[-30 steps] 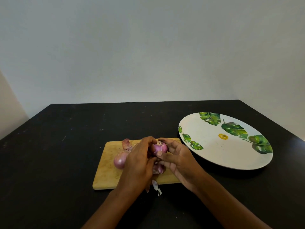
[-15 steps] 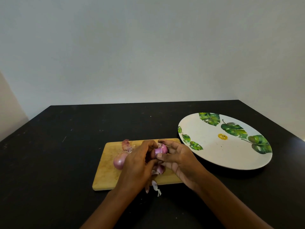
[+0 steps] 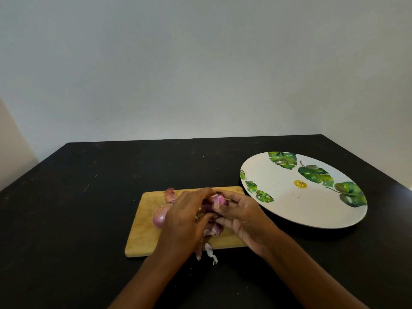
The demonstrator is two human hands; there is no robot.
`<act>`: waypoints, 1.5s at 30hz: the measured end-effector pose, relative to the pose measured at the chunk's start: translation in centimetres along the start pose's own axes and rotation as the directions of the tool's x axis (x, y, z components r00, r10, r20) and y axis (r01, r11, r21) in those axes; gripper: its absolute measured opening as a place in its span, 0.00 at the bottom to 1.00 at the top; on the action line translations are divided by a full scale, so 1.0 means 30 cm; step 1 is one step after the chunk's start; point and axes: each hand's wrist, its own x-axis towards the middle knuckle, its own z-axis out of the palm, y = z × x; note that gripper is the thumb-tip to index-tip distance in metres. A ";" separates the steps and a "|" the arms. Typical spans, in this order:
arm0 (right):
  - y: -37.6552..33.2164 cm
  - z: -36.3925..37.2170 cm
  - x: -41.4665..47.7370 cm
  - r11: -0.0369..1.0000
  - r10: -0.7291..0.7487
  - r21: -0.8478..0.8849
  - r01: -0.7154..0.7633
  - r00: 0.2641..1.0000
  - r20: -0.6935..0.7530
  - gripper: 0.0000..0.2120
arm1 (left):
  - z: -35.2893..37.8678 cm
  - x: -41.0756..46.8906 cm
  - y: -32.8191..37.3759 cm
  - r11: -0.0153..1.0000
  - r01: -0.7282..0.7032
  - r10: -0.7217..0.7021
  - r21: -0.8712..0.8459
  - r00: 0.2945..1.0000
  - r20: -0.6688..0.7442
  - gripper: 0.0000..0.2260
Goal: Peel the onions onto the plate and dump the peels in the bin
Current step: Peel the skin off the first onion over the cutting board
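Over the wooden cutting board (image 3: 142,228), both my hands grip one small purple onion (image 3: 219,200). My right hand (image 3: 243,217) cups it from the right, thumb on its front. My left hand (image 3: 185,219) covers its left side, fingertips pinching at the skin. A second, unpeeled onion (image 3: 160,217) lies on the board, half hidden behind my left hand. Loose peels lie at the board's far edge (image 3: 169,195), under my hands (image 3: 215,228), and over the near edge (image 3: 208,252). The white plate (image 3: 289,204) with green leaf prints stands empty at the right. No bin is in view.
The board and plate rest on a black table (image 3: 89,208). Its far edge meets a pale wall, and its right edge runs just beyond the plate.
My left hand's fingers have shifted slightly over the onion and it has turned a little between my hands. The board, the other onion and the plate have stayed put.
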 end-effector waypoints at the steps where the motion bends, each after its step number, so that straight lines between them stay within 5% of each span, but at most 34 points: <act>1: 0.001 0.000 0.000 1.000 -0.003 -0.008 0.003 1.000 -0.004 0.25 | 0.000 0.003 0.002 1.000 0.004 -0.004 -0.010 1.000 -0.006 0.27; 9: 0.000 0.008 -0.001 0.998 0.032 0.047 -0.031 0.999 -0.024 0.21 | -0.016 0.012 0.029 0.974 0.161 -0.170 -0.161 0.984 -0.045 0.21; 13: -0.006 0.011 -0.003 0.985 0.080 0.157 -0.072 0.996 -0.045 0.14 | -0.018 0.020 0.037 0.891 0.267 -0.300 -0.368 0.953 -0.035 0.16; 19: -0.024 0.001 0.003 0.950 0.101 0.307 -0.054 0.985 -0.138 0.21 | -0.040 0.048 0.012 0.797 0.315 -0.429 -0.515 0.896 -0.116 0.13; 27: -0.016 0.010 -0.005 0.961 0.111 0.265 -0.080 0.988 -0.103 0.22 | -0.016 0.025 0.000 0.910 0.282 -0.334 -0.303 0.933 -0.133 0.16; 36: 0.017 0.027 -0.008 0.960 0.109 0.266 -0.094 0.993 -0.044 0.23 | -0.002 0.000 0.007 0.997 -0.076 0.075 0.000 0.986 -0.152 0.14; 45: 0.029 0.031 -0.007 0.966 0.098 0.246 -0.082 0.994 -0.055 0.24 | 0.006 -0.014 0.007 0.992 -0.082 0.101 0.096 0.973 -0.210 0.11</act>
